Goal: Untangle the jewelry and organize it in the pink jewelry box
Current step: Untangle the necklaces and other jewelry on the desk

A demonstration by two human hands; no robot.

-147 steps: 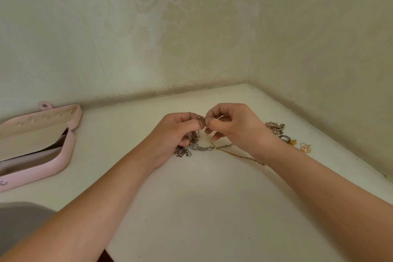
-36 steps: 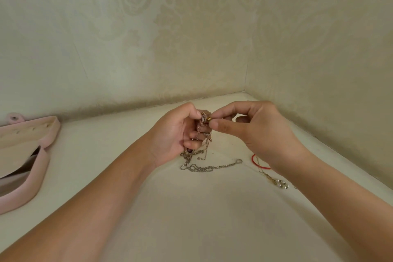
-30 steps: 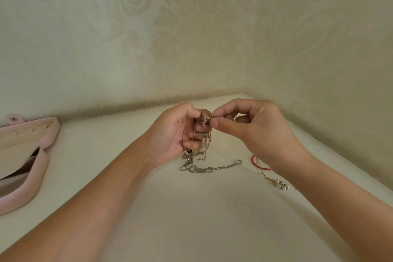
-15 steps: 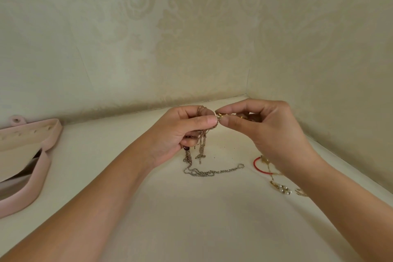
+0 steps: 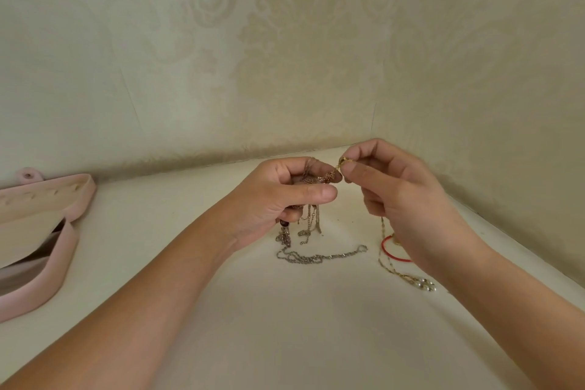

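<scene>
Forearms (image 5: 142,310) reach in from six o'clock over the pale tabletop (image 5: 316,326). Nearest of the jewelry, at four o'clock, a thin gold chain with pearl beads (image 5: 422,284) lies on the top, its upper run passing behind the right wrist. Just beyond it is a red loop (image 5: 387,252), partly hidden by that wrist; bangle or cord, I cannot tell. A silver chain (image 5: 319,257) lies slack at the centre, its left end rising toward the left hand (image 5: 272,203), whose fingers are curled round a knot of fine chains (image 5: 318,180), loose ends dangling below the fist. At one o'clock of the knot the right hand (image 5: 408,199) pinches a small gold piece (image 5: 342,162) between thumb and forefinger, perhaps a clasp, though it is too small to be sure. I judge these chains feather-light, limp and slippery, with links that would kink or snap under a tug. It seems best to take hold at a clasp or free end and ease the strand out while the knot is held loosely. How the strands cross inside the fist is hidden. At nine o'clock the pink jewelry box (image 5: 61,263) stands open, cut off by the frame edge, well apart from the hands. Patterned wallpaper (image 5: 285,57) closes the corner behind.
</scene>
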